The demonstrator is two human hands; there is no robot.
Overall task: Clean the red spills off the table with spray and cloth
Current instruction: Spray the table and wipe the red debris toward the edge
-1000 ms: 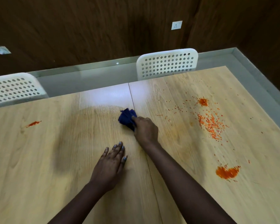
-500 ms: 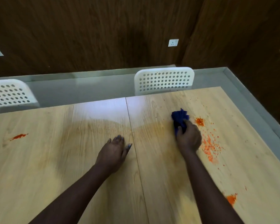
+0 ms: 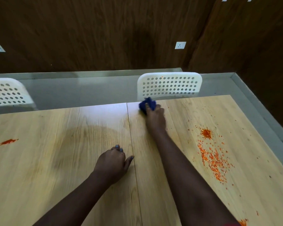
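My right hand (image 3: 155, 119) grips a bunched dark blue cloth (image 3: 148, 104) and presses it on the light wooden table (image 3: 55, 160) at its far edge, just right of the centre seam. My left hand (image 3: 112, 165) rests on the table near the seam, fingers curled, holding nothing. A red blotch (image 3: 206, 133) with a trail of red flecks (image 3: 214, 162) lies to the right of my right arm. A small red smear (image 3: 7, 141) sits at the far left. Another red patch (image 3: 243, 222) shows at the bottom right edge. No spray bottle is visible.
Two white perforated chairs stand behind the table, one (image 3: 169, 85) right behind the cloth and one (image 3: 6, 93) at the far left. A damp darker patch (image 3: 88, 132) covers the table's middle. The table's right edge (image 3: 260, 128) runs diagonally beside a grey floor.
My right hand slid the cloth right toward the red blotch, then away and left to the far edge of the table. My left hand stayed by the seam, its fingers curling.
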